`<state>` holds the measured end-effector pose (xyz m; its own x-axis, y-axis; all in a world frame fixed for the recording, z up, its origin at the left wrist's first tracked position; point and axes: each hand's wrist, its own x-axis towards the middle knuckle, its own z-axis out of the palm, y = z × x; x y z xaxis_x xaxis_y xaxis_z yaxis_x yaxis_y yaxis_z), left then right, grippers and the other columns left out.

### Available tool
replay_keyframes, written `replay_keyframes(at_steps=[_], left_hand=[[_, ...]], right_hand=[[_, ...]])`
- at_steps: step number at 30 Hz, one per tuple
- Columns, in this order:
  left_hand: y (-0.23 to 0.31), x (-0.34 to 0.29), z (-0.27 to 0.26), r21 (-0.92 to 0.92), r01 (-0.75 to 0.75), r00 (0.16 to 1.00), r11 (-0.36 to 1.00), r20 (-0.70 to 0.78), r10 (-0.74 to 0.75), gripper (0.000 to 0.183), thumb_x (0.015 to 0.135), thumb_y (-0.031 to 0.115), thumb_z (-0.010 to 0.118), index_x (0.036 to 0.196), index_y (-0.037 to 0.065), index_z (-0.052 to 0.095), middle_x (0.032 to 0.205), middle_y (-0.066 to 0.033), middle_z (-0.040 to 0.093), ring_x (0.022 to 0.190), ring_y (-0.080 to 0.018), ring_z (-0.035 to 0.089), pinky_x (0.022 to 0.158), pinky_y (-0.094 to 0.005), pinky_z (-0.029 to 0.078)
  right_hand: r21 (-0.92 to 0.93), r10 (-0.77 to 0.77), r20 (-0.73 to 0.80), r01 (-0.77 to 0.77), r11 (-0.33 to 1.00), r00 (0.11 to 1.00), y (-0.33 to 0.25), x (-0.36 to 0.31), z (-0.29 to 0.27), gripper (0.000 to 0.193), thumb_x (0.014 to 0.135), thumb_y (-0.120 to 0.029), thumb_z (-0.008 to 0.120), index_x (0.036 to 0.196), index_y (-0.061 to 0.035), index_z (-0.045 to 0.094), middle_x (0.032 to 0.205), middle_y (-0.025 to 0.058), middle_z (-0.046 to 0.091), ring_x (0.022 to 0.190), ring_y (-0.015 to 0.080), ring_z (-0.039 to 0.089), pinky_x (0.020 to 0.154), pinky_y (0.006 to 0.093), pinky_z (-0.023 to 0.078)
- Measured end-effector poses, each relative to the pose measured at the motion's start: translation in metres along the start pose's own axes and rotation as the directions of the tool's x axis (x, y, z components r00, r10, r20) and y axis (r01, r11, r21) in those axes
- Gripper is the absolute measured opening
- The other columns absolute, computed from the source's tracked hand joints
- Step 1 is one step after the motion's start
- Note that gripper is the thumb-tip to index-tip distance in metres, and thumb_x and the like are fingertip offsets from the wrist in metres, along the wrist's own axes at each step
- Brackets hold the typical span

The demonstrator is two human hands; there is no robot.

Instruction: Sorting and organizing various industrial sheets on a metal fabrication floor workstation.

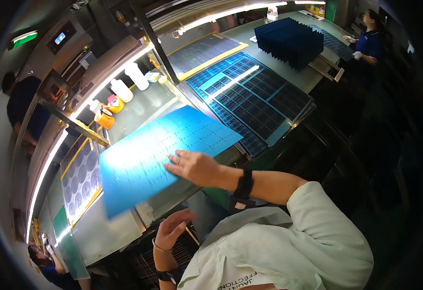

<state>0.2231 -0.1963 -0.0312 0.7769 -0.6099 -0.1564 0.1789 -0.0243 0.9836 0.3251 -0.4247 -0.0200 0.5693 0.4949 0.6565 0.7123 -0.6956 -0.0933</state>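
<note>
A long factory workbench (124,232) with a pale glass-like top runs under strip lighting, with other workers standing at its ends. Nearest the person, the left hand (170,229) hovers open with fingers loosely spread just off the near edge of the workbench, holding nothing. The right hand (194,166) lies flat with fingers spread on the light blue sheet (158,152), pressing on its near edge; a black wristband sits on that forearm. The sheet is thin, rectangular and bright blue, printed with rows of small marks, and slightly blurred. It covers the middle of the workbench. Behind it, white bottles (128,83) and orange tape rolls (106,118) line the far edge. Further right lies a dark blue grid panel (250,99), then a stack of dark blue panels (289,41).
</note>
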Motion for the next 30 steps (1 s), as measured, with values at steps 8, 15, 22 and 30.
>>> replay_keyframes(at_steps=[8,15,22,30], left_hand=[[-0.003,0.025,-0.007,0.349,0.027,0.811,0.937,-0.555,0.183,0.044,0.084,0.028,0.062,0.116,0.0,0.053,0.107,-0.0156,0.06,0.107,-0.028,0.056,0.088,-0.0377,0.045],[-0.035,0.068,0.011,0.952,0.281,0.932,0.122,-0.301,0.202,0.081,0.06,0.031,0.077,0.132,0.017,0.043,0.143,-0.0128,0.029,0.133,-0.0361,0.024,0.102,-0.0583,0.018],[-0.051,0.067,-0.012,0.969,0.225,0.928,0.103,-0.245,0.282,0.071,0.062,0.007,0.067,0.13,0.019,0.046,0.141,-0.0101,0.033,0.132,-0.0331,0.026,0.103,-0.0564,0.02],[-0.024,0.055,-0.004,0.948,0.256,0.949,0.187,-0.283,0.136,0.079,0.062,0.032,0.077,0.131,0.016,0.043,0.142,-0.0142,0.031,0.132,-0.0355,0.024,0.102,-0.0569,0.019]], right_hand=[[0.293,0.073,0.38,-0.195,0.936,0.922,-0.011,-0.09,0.038,0.06,0.066,-0.031,0.074,0.116,-0.0068,0.054,0.127,0.0208,0.046,0.125,0.0367,0.036,0.105,0.0482,0.024],[-0.225,0.576,0.151,-0.54,0.811,0.803,0.114,-0.179,-0.083,0.083,0.062,-0.041,0.074,0.127,-0.0008,0.042,0.134,0.024,0.035,0.126,0.0382,0.032,0.105,0.0496,0.023],[-0.365,0.411,0.135,-0.341,0.867,0.902,0.098,-0.215,-0.101,0.036,0.074,-0.006,0.054,0.109,0.0006,0.057,0.116,0.0235,0.054,0.106,0.0365,0.055,0.087,0.037,0.048],[-0.131,0.294,-0.425,-0.38,0.916,0.856,0.134,-0.118,-0.252,0.012,0.078,0.003,0.057,0.089,0.0009,0.063,0.087,0.0128,0.066,0.075,0.0194,0.066,0.066,0.0286,0.054]])
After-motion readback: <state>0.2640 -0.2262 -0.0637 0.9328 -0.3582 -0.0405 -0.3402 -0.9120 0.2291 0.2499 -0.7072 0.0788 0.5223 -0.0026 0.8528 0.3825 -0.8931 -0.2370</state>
